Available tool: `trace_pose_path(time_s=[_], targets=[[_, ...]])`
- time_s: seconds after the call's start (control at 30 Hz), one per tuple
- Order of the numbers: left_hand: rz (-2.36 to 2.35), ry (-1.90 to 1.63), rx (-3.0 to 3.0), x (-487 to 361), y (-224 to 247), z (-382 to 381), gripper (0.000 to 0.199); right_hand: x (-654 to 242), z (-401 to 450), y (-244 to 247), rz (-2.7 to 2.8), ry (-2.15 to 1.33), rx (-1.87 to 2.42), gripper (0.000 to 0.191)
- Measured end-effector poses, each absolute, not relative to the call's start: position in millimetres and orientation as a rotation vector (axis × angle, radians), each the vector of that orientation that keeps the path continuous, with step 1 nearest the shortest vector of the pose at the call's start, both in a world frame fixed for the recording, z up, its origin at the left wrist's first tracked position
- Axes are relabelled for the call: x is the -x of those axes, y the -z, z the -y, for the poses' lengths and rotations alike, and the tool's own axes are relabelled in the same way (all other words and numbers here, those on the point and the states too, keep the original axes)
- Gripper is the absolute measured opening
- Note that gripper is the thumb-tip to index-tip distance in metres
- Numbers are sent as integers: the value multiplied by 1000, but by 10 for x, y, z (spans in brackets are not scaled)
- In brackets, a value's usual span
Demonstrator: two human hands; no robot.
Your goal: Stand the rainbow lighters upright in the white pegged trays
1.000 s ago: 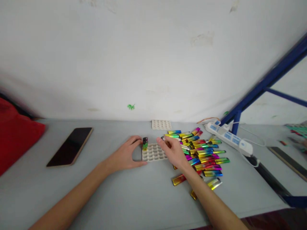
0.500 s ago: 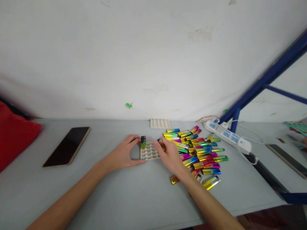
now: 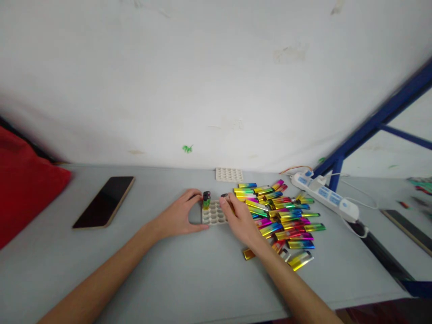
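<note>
A white tray with rows of round holes (image 3: 212,217) lies between my hands. Upright at its back left corner stand lighters with black tops and green-yellow bodies (image 3: 206,201). My left hand (image 3: 184,213) curves around the tray's left edge, thumb and fingers apart, holding nothing. Over the tray's right part, my right hand (image 3: 238,218) pinches a lighter, its black top (image 3: 224,195) showing above the fingers and its body mostly hidden. To the right of that hand is a loose pile of shiny multicoloured lighters (image 3: 286,216).
A second white tray (image 3: 229,174) lies near the wall. A dark phone (image 3: 104,202) and a red cloth (image 3: 27,184) are at the left. At the right are a white power strip (image 3: 326,194) with cables, a blue metal frame (image 3: 364,130) and another phone (image 3: 408,229).
The view has shifted slightly, so most things appear a little further right. Both hands keep nearly the same positions around the tray, and the right hand still pinches the lighter.
</note>
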State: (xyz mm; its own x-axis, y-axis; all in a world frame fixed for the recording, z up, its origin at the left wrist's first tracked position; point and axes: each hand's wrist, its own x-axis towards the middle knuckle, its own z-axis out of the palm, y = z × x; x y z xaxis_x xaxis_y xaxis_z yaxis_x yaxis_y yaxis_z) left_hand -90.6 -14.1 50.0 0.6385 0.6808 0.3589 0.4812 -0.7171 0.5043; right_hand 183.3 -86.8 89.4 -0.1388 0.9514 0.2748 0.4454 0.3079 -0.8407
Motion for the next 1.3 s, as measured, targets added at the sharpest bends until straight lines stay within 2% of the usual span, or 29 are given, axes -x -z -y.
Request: trace_pose_path(time_s=[0.2,0.53,0.73,0.87,1.17,1.3], targets=[[-918,-748,-2495,895,-500,154,75,-1840,867,-859,1941,-460,1173,36],[-911,-718,-2446,878,-563,185,71,-1816,809,-793,2132,-496,1304,19],[-907,-731,-2440,886,-530,154,71,-1706,811,-873,2344,-241,1409,11],[-935,-747,-2474,915,-469,115,70,-1704,831,-926,2385,-142,1477,13],[-916,-796,-2494,974,-398,39,70,-2207,698,-1048,2137,-231,1443,20],[-897,-799,-2494,987,-373,16,69,-2936,525,-1208,1836,-141,1810,22]])
